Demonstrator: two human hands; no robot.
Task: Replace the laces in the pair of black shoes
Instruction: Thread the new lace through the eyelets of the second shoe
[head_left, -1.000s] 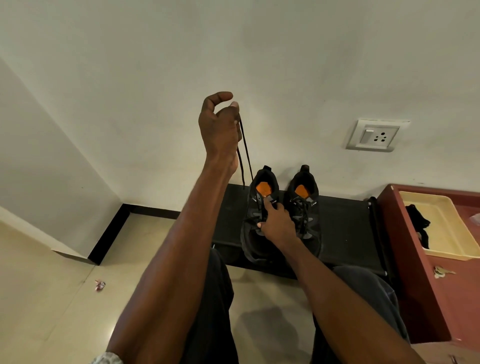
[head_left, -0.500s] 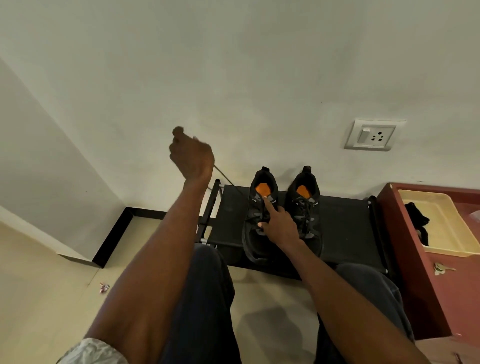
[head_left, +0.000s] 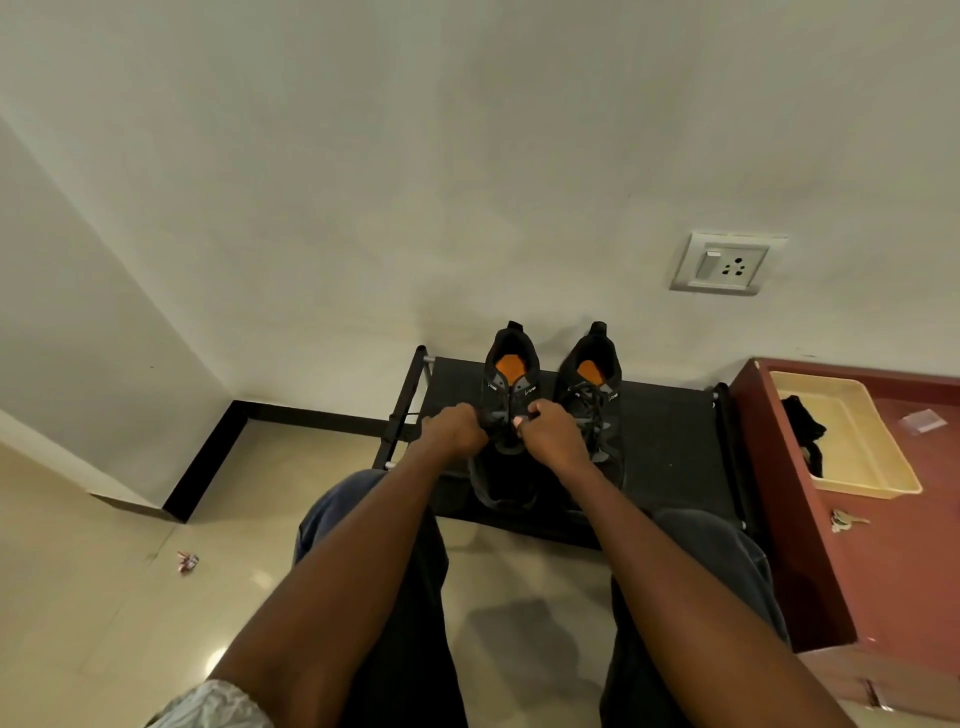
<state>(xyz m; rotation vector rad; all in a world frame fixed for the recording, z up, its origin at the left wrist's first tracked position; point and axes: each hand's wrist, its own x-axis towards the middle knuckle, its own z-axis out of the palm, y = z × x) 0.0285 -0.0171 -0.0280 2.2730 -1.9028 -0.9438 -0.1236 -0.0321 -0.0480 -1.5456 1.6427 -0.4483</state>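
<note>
Pale walls meet in a corner above a tiled floor (head_left: 104, 587), and against the back wall stands a low black shoe rack (head_left: 670, 457) carrying the pair of black shoes. Both stand side by side with heels to the wall and orange insoles showing. The left shoe (head_left: 506, 395) sits between the two hands; its upper eyelets look unlaced, though the lower ones are hidden by the hands. The left hand (head_left: 454, 434) rests at that shoe's left edge, fingers curled under, and a thin black lace (head_left: 410, 415) runs out leftward from it toward the rack's side post; whether the fingers pinch it cannot be told for sure. The right hand (head_left: 550, 439) is at the shoe's right edge, fingers curled, thumb and forefinger pinched together at the eyelet row, likely on a lace end too small to make out. The right shoe (head_left: 595, 415) stands just beside it, laced. Both forearms reach out over dark-trousered knees. A wall socket (head_left: 722, 263) sits high on the right. A red cabinet (head_left: 883, 561) adjoins the rack, holding a cream tray (head_left: 857, 441) with a dark cloth (head_left: 805, 431) and some keys (head_left: 844, 519). A small wrapper (head_left: 187, 562) lies on the floor.
</note>
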